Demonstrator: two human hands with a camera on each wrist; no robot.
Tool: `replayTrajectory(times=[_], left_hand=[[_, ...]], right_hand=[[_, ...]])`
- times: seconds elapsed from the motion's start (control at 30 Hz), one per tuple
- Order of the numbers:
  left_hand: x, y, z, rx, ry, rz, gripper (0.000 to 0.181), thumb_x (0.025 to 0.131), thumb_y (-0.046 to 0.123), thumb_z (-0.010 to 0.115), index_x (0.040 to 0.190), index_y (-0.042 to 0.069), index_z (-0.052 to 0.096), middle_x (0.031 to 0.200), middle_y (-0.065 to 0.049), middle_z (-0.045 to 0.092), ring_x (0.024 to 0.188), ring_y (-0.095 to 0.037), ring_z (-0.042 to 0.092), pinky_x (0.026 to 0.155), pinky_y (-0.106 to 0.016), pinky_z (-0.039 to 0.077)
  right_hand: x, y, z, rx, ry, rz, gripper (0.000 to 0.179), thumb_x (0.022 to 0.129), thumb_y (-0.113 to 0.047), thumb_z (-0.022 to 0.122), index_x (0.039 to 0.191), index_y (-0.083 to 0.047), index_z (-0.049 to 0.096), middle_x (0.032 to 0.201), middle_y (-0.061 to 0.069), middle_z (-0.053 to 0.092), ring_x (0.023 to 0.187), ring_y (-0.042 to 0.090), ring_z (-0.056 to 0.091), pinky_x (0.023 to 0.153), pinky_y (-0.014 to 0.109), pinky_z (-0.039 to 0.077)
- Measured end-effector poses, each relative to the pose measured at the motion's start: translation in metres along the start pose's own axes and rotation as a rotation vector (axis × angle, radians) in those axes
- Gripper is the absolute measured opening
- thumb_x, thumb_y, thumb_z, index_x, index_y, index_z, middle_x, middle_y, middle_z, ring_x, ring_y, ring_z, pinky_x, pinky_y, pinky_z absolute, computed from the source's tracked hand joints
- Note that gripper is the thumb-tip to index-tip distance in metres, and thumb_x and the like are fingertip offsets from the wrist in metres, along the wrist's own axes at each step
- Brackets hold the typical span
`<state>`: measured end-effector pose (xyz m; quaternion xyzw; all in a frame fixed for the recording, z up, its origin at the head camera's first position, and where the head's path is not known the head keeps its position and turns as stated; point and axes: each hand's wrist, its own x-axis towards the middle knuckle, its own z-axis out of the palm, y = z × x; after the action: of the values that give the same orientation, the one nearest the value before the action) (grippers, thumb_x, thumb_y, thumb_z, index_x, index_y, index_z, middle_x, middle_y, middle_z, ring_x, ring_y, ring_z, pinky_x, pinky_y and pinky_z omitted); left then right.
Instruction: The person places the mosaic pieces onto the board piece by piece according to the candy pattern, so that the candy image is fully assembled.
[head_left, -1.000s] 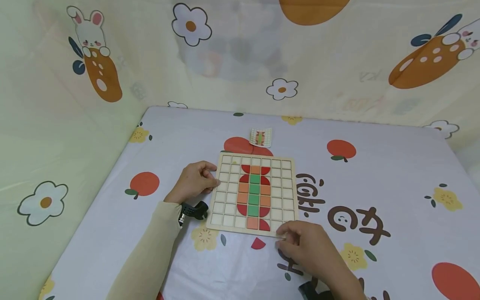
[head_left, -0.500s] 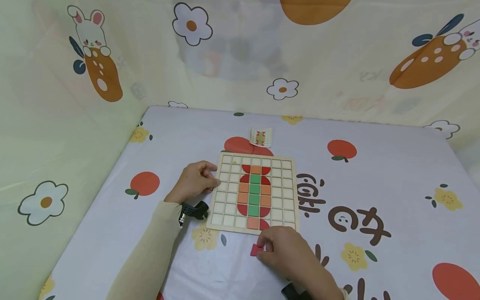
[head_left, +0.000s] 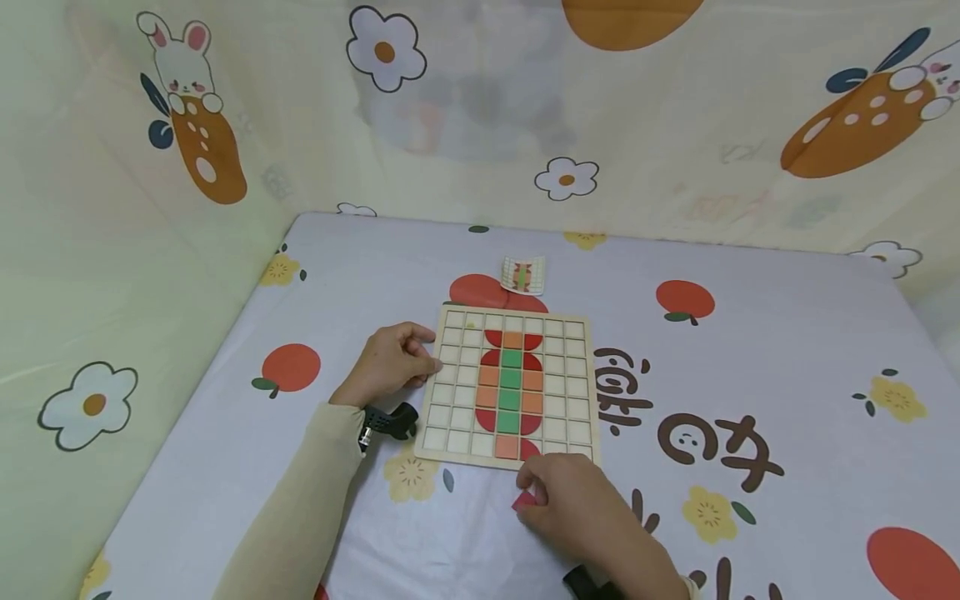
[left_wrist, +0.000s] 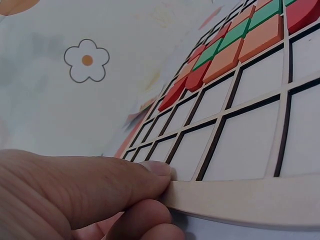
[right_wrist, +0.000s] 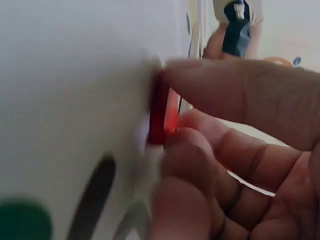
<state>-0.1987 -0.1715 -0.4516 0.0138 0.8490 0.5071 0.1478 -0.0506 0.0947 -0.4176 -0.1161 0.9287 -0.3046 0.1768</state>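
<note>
A wooden grid board (head_left: 459, 418) lies on the table, with red, orange and green tiles forming a figure along its middle columns. At its left edge, my left hand (head_left: 386, 364) holds the frame, the thumb (left_wrist: 125, 182) on the rim and the other fingers curled below. Just in front of the board's near edge, my right hand (head_left: 573, 504) pinches a small red quarter-circle tile (head_left: 523, 500) between thumb and fingers. In the right wrist view the red tile (right_wrist: 160, 112) stands on edge, close to the tablecloth. The fingers hide part of it.
Behind the board lies a small pattern card (head_left: 522, 275) showing a similar figure on a grid. The white tablecloth (head_left: 360, 275) carries printed fruit, flowers and lettering. A patterned curtain (head_left: 465, 117) hangs behind and at the left.
My right hand has moved left from the board's near right corner to the loose red tile, which it now pinches and has turned. The left hand stays at the board's edge.
</note>
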Motion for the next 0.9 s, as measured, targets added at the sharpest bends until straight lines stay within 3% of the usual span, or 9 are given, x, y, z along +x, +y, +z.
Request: replayTrajectory(times=[0.3,0.43,0.63,0.73,0.9], left_hand=[[-0.0002,0.0029,0.0006,-0.011,-0.003,-0.011,0.04,0.089,0.01,0.082,0.126,0.003,0.065,0.088,-0.007,0.068,0.065,-0.015,0.064,0.063,-0.026,0.055],[-0.0002,0.0033,0.0007,-0.011,-0.003,-0.007,0.041,0.089,0.009,0.081,0.126,0.002,0.065,0.088,-0.007,0.068,0.064,-0.015,0.064,0.062,-0.026,0.055],[0.0001,0.0033,0.0005,-0.012,-0.004,-0.007,0.041,0.089,0.009,0.081,0.126,0.002,0.064,0.088,-0.007,0.068,0.065,-0.014,0.064,0.063,-0.026,0.055],[0.0001,0.0032,0.0004,-0.012,-0.004,-0.008,0.041,0.089,0.009,0.081,0.126,0.002,0.065,0.088,-0.007,0.068,0.065,-0.015,0.064,0.063,-0.026,0.055],[0.0001,0.0034,0.0005,-0.011,-0.004,-0.01,0.041,0.089,0.009,0.081,0.126,0.003,0.065,0.087,-0.007,0.067,0.065,-0.015,0.064,0.063,-0.026,0.055]], right_hand=[[-0.0037,0.0056,-0.0032,0.023,-0.004,0.03,0.023,0.079,-0.009,0.089,0.075,-0.016,0.068,0.059,-0.006,0.051,0.061,0.012,0.049,0.054,0.026,0.041],[-0.0041,0.006,-0.0028,0.004,0.002,0.039,0.025,0.077,-0.01,0.091,0.073,-0.018,0.067,0.065,-0.005,0.051,0.066,0.013,0.048,0.058,0.026,0.041],[-0.0044,0.005,-0.0023,0.013,-0.001,-0.007,0.031,0.077,-0.004,0.088,0.069,-0.02,0.063,0.066,-0.007,0.051,0.067,0.013,0.049,0.058,0.025,0.041],[-0.0039,0.0039,-0.0021,0.01,0.0,-0.014,0.024,0.079,-0.004,0.087,0.077,-0.02,0.068,0.066,-0.008,0.053,0.067,0.012,0.05,0.059,0.025,0.043],[-0.0017,0.003,-0.0025,0.012,0.033,-0.033,0.017,0.082,-0.007,0.086,0.091,-0.019,0.079,0.082,-0.009,0.067,0.074,0.01,0.055,0.065,0.026,0.049]])
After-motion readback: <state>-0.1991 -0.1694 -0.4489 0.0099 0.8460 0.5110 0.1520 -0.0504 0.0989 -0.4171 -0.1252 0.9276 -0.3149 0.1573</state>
